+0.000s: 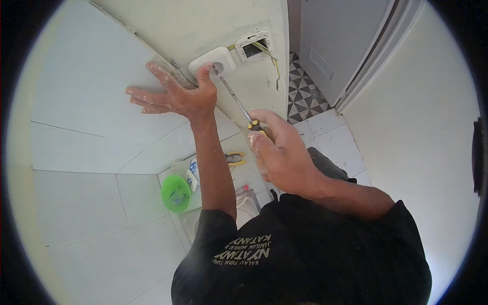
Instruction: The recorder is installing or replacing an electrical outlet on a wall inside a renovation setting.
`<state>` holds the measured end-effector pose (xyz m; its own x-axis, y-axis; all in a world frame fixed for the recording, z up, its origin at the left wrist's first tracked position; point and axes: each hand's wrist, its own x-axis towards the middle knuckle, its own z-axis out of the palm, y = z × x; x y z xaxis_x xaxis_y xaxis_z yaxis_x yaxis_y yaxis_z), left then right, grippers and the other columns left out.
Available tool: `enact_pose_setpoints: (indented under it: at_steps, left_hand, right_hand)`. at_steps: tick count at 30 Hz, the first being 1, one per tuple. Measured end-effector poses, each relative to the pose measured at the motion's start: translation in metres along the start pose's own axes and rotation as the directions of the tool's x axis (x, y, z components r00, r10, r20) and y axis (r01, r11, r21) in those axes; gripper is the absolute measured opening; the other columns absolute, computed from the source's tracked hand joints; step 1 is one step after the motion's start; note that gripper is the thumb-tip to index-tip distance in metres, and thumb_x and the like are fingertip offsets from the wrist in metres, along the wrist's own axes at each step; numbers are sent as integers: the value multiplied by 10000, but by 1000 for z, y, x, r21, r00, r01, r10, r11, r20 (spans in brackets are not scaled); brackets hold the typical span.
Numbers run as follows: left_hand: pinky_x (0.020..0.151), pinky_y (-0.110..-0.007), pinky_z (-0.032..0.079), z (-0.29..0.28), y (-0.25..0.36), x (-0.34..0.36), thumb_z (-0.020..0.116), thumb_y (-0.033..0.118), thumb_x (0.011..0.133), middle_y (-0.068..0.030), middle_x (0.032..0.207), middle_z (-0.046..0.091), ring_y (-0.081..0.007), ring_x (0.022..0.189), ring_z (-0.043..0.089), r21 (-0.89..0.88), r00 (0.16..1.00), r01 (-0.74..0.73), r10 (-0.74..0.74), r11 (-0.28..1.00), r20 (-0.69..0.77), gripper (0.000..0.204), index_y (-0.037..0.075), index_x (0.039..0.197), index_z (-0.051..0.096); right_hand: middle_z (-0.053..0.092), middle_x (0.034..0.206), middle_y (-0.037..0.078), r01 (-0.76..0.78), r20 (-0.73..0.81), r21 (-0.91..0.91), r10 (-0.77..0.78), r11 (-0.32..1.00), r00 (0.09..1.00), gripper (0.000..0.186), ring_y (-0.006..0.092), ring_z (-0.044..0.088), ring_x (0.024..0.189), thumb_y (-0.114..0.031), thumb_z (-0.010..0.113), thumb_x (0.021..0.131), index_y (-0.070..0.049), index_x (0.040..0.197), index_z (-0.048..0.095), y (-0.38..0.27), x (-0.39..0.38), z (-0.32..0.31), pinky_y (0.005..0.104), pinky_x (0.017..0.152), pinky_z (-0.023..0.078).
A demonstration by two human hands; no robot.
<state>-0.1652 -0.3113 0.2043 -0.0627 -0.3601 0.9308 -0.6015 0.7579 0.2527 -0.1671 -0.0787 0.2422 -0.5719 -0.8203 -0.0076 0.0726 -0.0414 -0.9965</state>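
A white wall socket [202, 60] is set on the cream wall, and a long screwdriver [235, 97] reaches to its round recess. My right hand [282, 150] is wrapped round the screwdriver's black and yellow handle. With its thumb on the socket's face, my left hand [185, 96] has the other fingers spread over the wall's edge and the tiles. White dust or plaster marks both hands. Beside the socket, an uncovered switch box [254, 47] has a white frame, and yellow-green wires [274, 63] hang out of it.
Below my left forearm stand a green bucket [176, 194] and yellow-handled pliers [235, 158] on a white tiled ledge, next to a sink [247, 209]. White tiles [86, 137] cover the left wall. At the upper right is a grey door [343, 40] over a patterned floor [305, 96].
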Motion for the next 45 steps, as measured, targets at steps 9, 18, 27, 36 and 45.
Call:
enact_pose_setpoints:
  at_steps: [9, 18, 27, 36, 45]
  left_hand:
    - [991, -799, 110, -3, -1, 10, 662, 837, 604, -371, 1537, 1, -614, 1395, -17, 55, 1000, 0, 0, 998, 3, 1210, 186, 1541, 258]
    - [1009, -784, 114, -12, 4, 14, 660, 845, 590, -367, 1536, 21, -588, 1410, -4, 87, 1000, -24, 24, 996, -1, 1260, 150, 1546, 222]
    - [1038, -736, 168, -24, 20, 16, 778, 721, 582, -345, 1512, 121, -556, 1406, 82, 230, 999, -47, 50, 972, -7, 1201, 109, 1499, 301]
    - [902, -375, 496, -24, 79, -50, 840, 173, 760, -185, 1213, 539, -267, 1105, 570, -377, 932, 354, -355, 856, 71, 609, -38, 1239, 528]
    - [909, -384, 522, 9, 111, -46, 799, 144, 805, -186, 1215, 557, -263, 1109, 602, -217, 874, 458, -481, 862, -67, 612, -65, 1312, 528]
  right_hand:
    - [469, 764, -14, -321, 226, 807, 241, 496, 944, 422, 72, 341, 463, -88, 506, 925, -36, 1339, 443, -10, 3, 0, 224, 416, 272]
    - [473, 776, 31, -210, 157, 693, 140, 689, 978, 491, 89, 364, 488, -85, 503, 929, -14, 1400, 383, -15, 0, -2, 259, 431, 304]
    - [475, 773, 58, -140, 155, 438, 79, 888, 985, 515, 119, 404, 469, -84, 480, 942, -30, 1430, 324, 11, -36, -30, 313, 409, 378]
    - [479, 748, 20, -193, 135, 176, 170, 965, 976, 528, 73, 407, 446, -114, 526, 934, -49, 1431, 361, 69, -88, -182, 262, 397, 376]
    - [491, 729, 0, -279, 39, 202, 277, 939, 960, 528, 49, 397, 452, -159, 533, 948, -31, 1433, 370, 133, -78, -354, 220, 400, 349]
